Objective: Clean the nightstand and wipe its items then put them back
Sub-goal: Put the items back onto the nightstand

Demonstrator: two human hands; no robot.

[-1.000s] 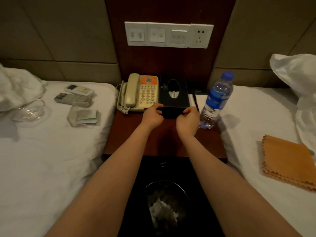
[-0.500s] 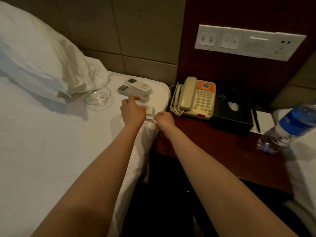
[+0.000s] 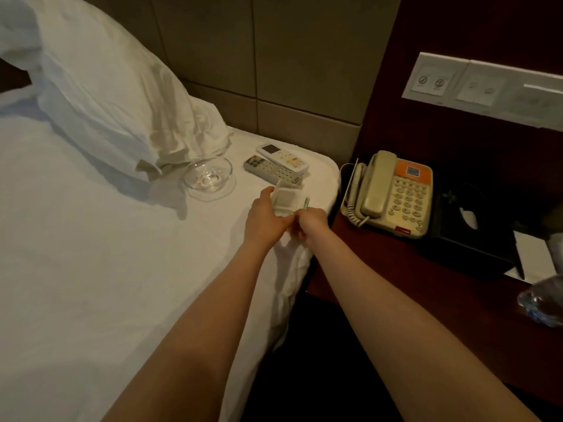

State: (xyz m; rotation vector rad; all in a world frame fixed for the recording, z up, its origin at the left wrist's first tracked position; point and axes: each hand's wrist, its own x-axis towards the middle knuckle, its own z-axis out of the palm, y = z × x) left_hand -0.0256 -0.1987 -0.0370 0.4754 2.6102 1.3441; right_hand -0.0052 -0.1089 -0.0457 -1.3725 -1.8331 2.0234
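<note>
Both bare forearms are stretched over the near corner of the bed. A small clear holder, box-shaped, rigid and seemingly plastic though blurred here, is gripped from its left side by the left hand, fingers curled round the edge. Its near right corner is pinched by the right hand, fingers tucked in; pale cards are seen inside, and a green-edged slip shows just above the right knuckles. The holder is kept on or just over the creased white bed sheet. Just beyond the hands two slab-shaped remotes are stacked crosswise: a grey remote with rows of buttons, and over it a white remote with a small screen. Beyond and left of the left hand a round, shallow glass dish is set, touched by the rumpled pillow. Right of the right hand, on the dark red, glossy nightstand, a beige corded telephone with an orange panel is placed, and further right a matte black tissue box.
</note>
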